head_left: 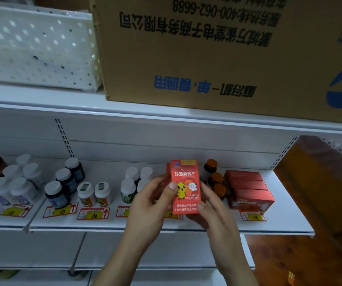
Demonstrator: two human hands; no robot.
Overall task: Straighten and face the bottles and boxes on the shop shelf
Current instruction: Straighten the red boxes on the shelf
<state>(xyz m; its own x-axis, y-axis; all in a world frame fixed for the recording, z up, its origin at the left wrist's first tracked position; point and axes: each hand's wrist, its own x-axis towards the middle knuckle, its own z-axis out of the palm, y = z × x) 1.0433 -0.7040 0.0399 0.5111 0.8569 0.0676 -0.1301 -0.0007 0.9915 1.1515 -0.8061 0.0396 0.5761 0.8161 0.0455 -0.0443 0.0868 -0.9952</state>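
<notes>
An orange-red box (186, 178) with a yellow chick on its front is held upright above the white shelf (108, 223), its front toward me. My left hand (151, 203) grips its left side with the thumb on the front. My right hand (209, 209) holds the lower right corner, thumb on the front. Just behind the box another orange box edge (168, 168) shows. Amber bottles (215, 178) stand in a row to the right, then red boxes (248, 188). White-capped bottles (133, 186) stand to the left.
Dark blue bottles (63, 186), small white bottles (94, 193) and a cluster of white-capped bottles (17, 182) fill the shelf's left. Yellow and red price tags (94, 213) line the front edge. A large cardboard carton (217, 52) and a white perforated basket (36, 48) sit on the shelf above.
</notes>
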